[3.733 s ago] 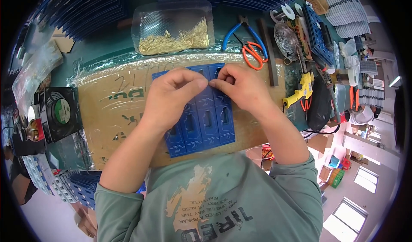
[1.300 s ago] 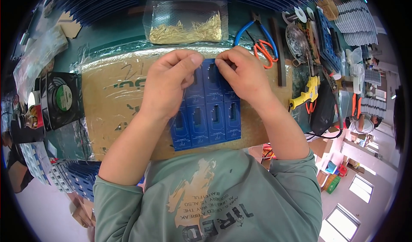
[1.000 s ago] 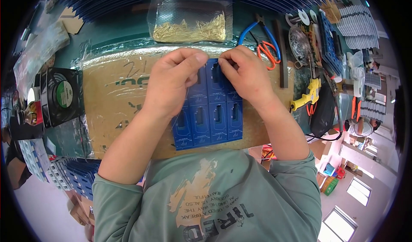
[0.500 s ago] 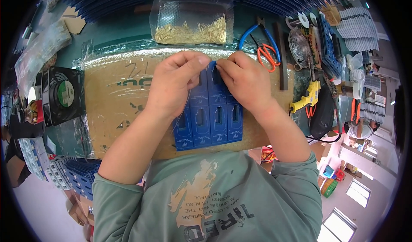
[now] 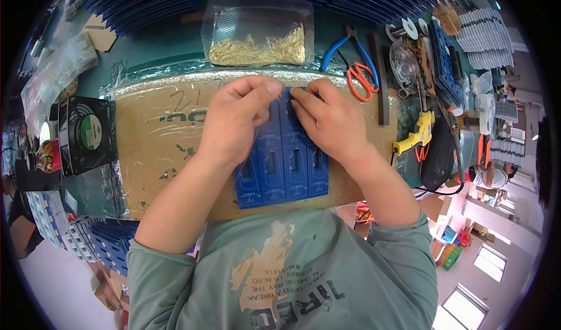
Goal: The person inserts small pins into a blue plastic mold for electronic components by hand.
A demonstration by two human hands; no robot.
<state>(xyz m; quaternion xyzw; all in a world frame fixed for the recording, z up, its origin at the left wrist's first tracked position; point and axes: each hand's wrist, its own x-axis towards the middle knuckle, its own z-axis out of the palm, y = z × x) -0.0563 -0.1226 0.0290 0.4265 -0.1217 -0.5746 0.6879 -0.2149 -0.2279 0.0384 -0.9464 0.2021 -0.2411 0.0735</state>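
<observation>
A blue circuit board panel, divided into several sections with slots, lies on the brown cardboard in front of me. Over its far left part, my left hand is closed, thumb and forefinger pinched together; whatever is between them is too small to make out. My right hand bends its fingers together at the panel's far end, fingertips against or just above the surface. What they grip there is hidden. Beyond both hands stands a clear plastic tray with many thin gold-coloured pins.
Blue-handled pliers, orange-handled scissors and a dark bar lie right of the tray. Farther right is a yellow glue gun. A black fan stands at left. Blue boards line the back.
My right fingers have shifted slightly at the panel's far end, with the forefinger bent differently. My left hand keeps its pinch. The whole view has moved a little.
</observation>
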